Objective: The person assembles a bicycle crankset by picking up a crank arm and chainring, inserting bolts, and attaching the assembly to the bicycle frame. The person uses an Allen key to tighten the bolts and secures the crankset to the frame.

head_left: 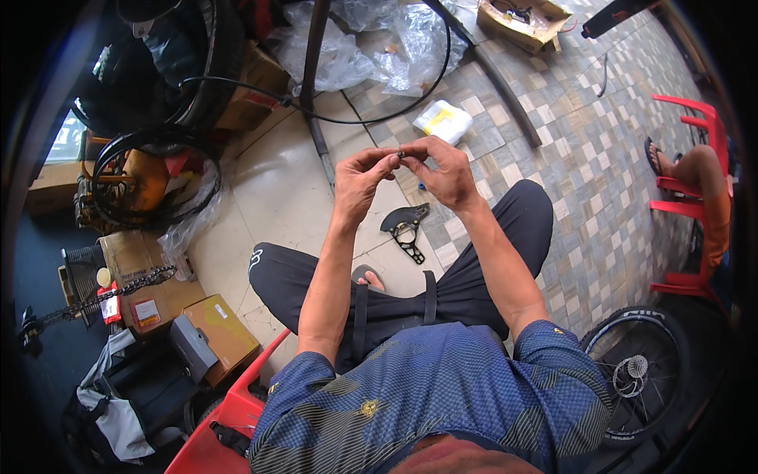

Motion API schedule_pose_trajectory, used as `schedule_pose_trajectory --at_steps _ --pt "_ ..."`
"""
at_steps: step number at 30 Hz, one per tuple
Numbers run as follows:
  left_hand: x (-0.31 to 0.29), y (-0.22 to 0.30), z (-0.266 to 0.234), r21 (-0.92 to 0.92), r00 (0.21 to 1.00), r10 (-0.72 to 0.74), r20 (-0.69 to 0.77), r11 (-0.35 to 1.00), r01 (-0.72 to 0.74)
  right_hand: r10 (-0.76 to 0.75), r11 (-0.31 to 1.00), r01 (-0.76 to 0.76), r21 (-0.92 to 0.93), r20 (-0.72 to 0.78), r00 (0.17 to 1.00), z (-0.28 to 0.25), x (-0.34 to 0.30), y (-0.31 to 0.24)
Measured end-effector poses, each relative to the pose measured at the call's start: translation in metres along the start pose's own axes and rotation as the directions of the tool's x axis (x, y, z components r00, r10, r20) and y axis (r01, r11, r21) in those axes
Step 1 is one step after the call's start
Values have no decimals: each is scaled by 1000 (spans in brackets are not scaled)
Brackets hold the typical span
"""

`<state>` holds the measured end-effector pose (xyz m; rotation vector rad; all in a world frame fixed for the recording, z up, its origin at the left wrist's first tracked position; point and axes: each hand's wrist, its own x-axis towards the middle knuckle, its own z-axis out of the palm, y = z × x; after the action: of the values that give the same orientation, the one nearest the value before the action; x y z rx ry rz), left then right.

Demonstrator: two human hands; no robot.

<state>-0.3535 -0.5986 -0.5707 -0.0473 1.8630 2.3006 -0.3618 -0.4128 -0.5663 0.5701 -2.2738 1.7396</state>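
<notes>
My left hand and my right hand meet in front of me, arms stretched out. Their fingertips pinch a small dark part between them, perhaps a bolt or nut; it is too small to name for sure. On the tiled floor below the hands lies a black chain guide with a curved guard and a slotted bracket. Close to my right wrist is a tiny blue piece on the floor. Beyond my right hand rests a white packet with a yellow patch.
A black cable arcs over the floor ahead, near dark stand legs and clear plastic wrap. Cartons and a bicycle chain are at left. At right are a wheel and a person on a red chair.
</notes>
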Motion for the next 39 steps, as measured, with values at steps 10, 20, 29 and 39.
schedule_pose_trajectory --at_steps 10,20,29,39 --pt "-8 12 8 42 1000 4 31 999 -5 -71 996 69 58 36 997 -9 -4 3" --pt "-7 13 0 96 996 -83 40 992 78 -246 960 251 -121 53 968 -11 0 5" --pt "-5 5 -6 59 987 -141 76 989 136 -267 949 275 -153 72 961 -13 0 10" --pt "-5 2 -12 -8 982 -159 104 987 161 -260 948 282 -149 150 954 -10 1 10"
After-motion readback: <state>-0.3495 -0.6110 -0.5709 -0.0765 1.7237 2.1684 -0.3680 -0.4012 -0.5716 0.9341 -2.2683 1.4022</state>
